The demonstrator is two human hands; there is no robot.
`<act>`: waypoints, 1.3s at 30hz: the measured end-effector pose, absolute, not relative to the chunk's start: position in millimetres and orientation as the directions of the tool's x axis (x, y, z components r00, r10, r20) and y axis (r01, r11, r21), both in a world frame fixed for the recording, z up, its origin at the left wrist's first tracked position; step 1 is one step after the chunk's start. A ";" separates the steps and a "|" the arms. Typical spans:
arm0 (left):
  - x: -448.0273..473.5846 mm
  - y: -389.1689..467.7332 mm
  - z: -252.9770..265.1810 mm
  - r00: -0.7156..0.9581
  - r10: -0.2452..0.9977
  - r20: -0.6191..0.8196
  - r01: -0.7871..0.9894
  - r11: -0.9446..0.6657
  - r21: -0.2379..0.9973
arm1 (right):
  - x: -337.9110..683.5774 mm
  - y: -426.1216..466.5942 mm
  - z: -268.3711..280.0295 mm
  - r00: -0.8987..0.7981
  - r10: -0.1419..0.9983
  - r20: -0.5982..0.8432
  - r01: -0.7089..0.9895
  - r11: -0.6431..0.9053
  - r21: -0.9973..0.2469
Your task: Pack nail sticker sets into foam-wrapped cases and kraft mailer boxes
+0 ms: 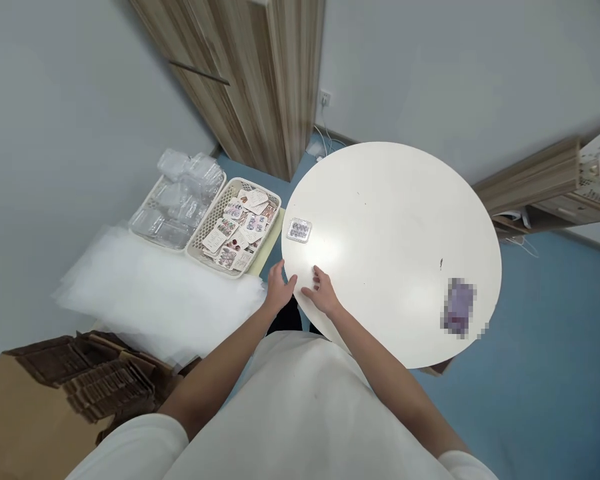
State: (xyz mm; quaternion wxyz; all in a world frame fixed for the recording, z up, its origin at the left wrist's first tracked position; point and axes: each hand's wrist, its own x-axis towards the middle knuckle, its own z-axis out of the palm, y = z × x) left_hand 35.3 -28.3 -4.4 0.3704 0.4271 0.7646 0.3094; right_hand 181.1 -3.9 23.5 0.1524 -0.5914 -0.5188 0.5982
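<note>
My left hand point(281, 288) is at the near left rim of the round white table point(395, 213), its thumb and fingers apart with nothing between them. Just right of it, my right hand point(323, 291) hovers over or rests on the tabletop; which of the two I cannot tell. Its fingers are spread and slightly curled, and it holds nothing. Beyond both hands a small clear plastic case point(299, 230) lies flat near the table's left edge, with several small greyish pieces visible in it. Neither hand touches the case.
Left of the table, a white basket point(193, 257) holds printed cards, and another basket point(153, 193) holds clear plastic boxes point(180, 193). White translucent sheets point(165, 287) and folded cardboard point(45, 407) lie nearer. A blurred-out purple object point(459, 307) is on the table's right. A wooden cabinet point(250, 73) stands behind.
</note>
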 end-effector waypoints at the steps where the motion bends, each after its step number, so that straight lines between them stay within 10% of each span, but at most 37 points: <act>1: 39.3 -40.3 -3.8 -0.352 0.879 -0.322 0.415 0.455 0.788 | 188.6 -13.0 26.8 -0.280 0.781 -0.558 0.417 -0.425 -0.804; 39: -53.4 -211.1 26.1 -0.670 0.668 -0.324 0.082 0.500 0.862 | 72.4 -96.2 41.1 -0.718 0.498 -0.487 0.530 -0.062 -0.846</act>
